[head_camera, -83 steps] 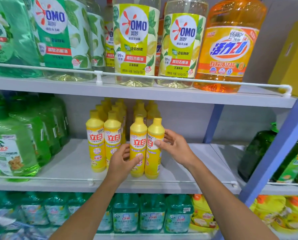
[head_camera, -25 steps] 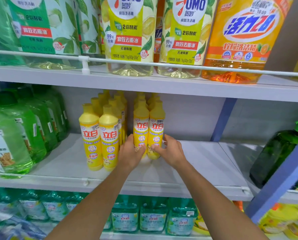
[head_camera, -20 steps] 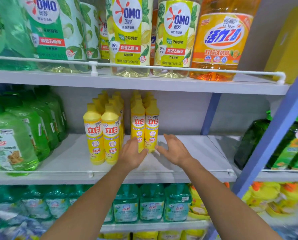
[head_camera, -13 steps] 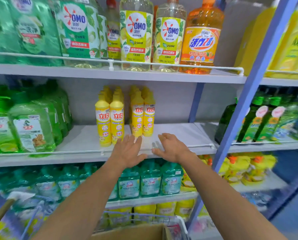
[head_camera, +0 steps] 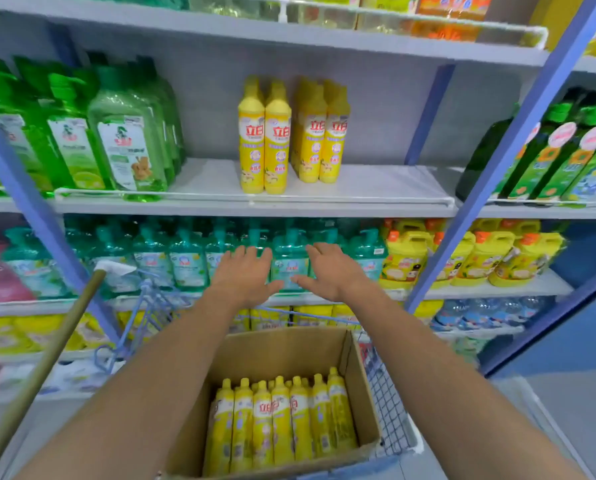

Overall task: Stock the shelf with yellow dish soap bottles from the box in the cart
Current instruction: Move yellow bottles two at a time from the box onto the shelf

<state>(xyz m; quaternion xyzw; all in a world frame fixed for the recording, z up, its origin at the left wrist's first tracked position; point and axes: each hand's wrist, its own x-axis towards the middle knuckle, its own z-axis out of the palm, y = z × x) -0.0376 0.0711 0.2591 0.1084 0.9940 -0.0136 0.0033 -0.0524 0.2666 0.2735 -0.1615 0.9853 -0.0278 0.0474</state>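
On the middle shelf of a shop rack, seen from the head camera, yellow dish soap bottles stand upright in two tight clusters. Their long axes are vertical and their tapered caps point up. The left cluster stands near the front rail. The right cluster is just beside it and a little further back. Each bottle is slim and bright yellow, with a pale label and red lettering facing outward.

At the bottom of the view, an open cardboard box sits in a wire cart. The boxed bottles are the same kind, packed side by side against the right wall. Their caps point toward the shelves. Whether they stand straight or lean back cannot be told.

The left hand and right hand hover above the box, in front of teal pump bottles one level below the yellow ones. Both hands are palm down, fingers spread and relaxed, grasping nothing, near each other but apart.

Large green bottles fill the left of the middle shelf. Dark green bottles and yellow jugs fill the next bay to the right. A wooden handle slants across the lower left.
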